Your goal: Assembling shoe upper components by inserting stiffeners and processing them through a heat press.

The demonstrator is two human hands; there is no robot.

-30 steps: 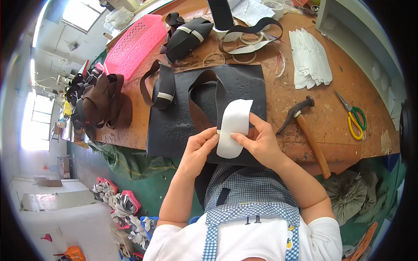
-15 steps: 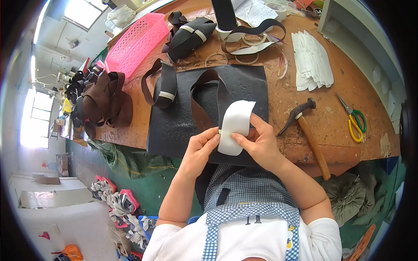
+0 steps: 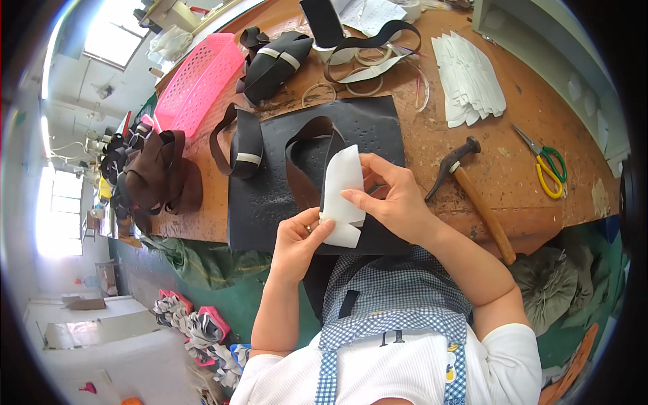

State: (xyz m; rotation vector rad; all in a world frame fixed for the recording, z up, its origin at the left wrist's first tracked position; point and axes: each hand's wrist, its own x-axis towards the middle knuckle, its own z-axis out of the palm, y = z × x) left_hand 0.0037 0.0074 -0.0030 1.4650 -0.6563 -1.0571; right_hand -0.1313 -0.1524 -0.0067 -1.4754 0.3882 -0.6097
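Observation:
Over the black mat (image 3: 270, 216) I hold a curved white strip (image 3: 344, 182), smooth and paper-like, with its lower end bent into a flap. My left hand (image 3: 297, 243) is closed, its thumb and fingers pinching the strip's lower left side. My right hand (image 3: 395, 196) pinches the strip's right edge, with the thumb on its face and the fingers behind. Beneath the strip a looped strap (image 3: 300, 172), brown on one side and black on the other, runs down toward my left fingers; its end is hidden. Left of it stands a banded black strap roll (image 3: 250, 145).
A hammer (image 3: 482, 209) with a wooden handle and green-and-yellow scissors (image 3: 543, 162) lie at right. Behind them is a stack of white strips (image 3: 468, 81). A pink basket (image 3: 199, 81), brown strap bundle (image 3: 155, 169), and black strap bundle (image 3: 277, 64) sit on the left side.
The white strip has turned more upright, and its lower end is now folded into a flap. My right hand has shifted along its right edge. The whole view has shifted slightly.

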